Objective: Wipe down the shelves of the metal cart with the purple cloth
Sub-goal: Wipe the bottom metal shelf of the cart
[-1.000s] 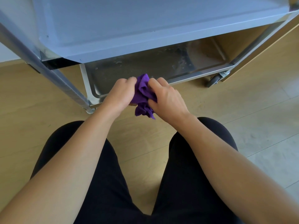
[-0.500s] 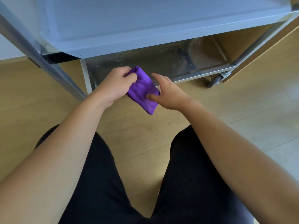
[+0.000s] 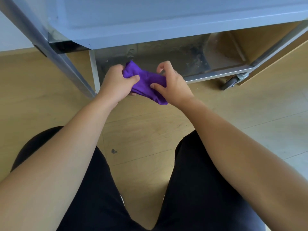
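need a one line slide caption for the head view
Left hand and right hand hold the purple cloth in front of the smudged bottom shelf of the metal cart.

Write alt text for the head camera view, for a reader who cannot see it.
Seen from above, a person's left hand and right hand hold a bunched purple cloth just in front of the smeared bottom shelf of a metal cart. Dark-trousered legs and a wooden floor fill the lower frame.
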`<state>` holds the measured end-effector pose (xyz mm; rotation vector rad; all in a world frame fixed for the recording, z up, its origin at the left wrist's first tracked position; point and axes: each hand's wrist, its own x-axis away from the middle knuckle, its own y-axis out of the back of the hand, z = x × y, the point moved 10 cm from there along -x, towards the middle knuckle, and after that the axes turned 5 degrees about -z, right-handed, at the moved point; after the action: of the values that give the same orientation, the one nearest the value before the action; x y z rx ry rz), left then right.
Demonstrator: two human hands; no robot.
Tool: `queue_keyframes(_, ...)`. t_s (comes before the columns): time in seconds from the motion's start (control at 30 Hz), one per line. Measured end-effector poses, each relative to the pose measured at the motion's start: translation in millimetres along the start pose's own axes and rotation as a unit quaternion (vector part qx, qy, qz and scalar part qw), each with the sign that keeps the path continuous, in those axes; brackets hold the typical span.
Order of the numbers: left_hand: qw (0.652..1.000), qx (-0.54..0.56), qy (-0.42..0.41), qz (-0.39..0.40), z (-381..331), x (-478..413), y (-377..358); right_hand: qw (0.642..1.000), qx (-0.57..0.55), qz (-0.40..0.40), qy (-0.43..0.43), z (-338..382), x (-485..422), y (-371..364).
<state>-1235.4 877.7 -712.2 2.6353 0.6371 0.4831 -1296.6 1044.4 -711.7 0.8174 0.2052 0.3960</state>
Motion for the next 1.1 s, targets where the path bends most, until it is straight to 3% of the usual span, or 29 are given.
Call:
queue_keyframes(0.13,0.987,0.127,0.094,-0.022,12,0,-1,0.991,0.058,-0.010,0.122,29,7,-11)
queue_keyframes(0.27,0.966,0.208,0.155,-0.019,24,0,-5,0.987,0.105,0.050,0.109,23,10,-25)
queue_keyframes(0.37,0.954,0.240,0.177,-0.011,28,2,-10,0.969,0.211,0.033,0.126,26,6,-30)
queue_keyframes(0.47,0.955,0.231,0.185,-0.005,36,-4,-12,0.970,0.211,-0.007,0.118,25,-9,-33)
queue_keyframes(0.6,0.955,0.229,0.181,-0.043,58,-26,-6,0.980,0.170,-0.005,0.107,13,-35,-50)
queue_keyframes(0.73,0.988,0.075,0.108,-0.084,83,-46,5,0.985,0.141,0.014,0.098,4,-65,-77)
queue_keyframes(0.83,0.988,-0.089,0.019,-0.122,96,-56,15,0.983,0.147,0.015,0.105,-2,-86,-90)
queue_keyframes(0.97,0.938,-0.257,-0.161,-0.168,83,-56,10,0.964,0.228,0.076,0.118,-4,-104,-107)
queue_keyframes(1.1,0.899,-0.323,-0.221,-0.194,91,-48,-3,0.926,0.325,0.119,0.149,-1,-94,-113)
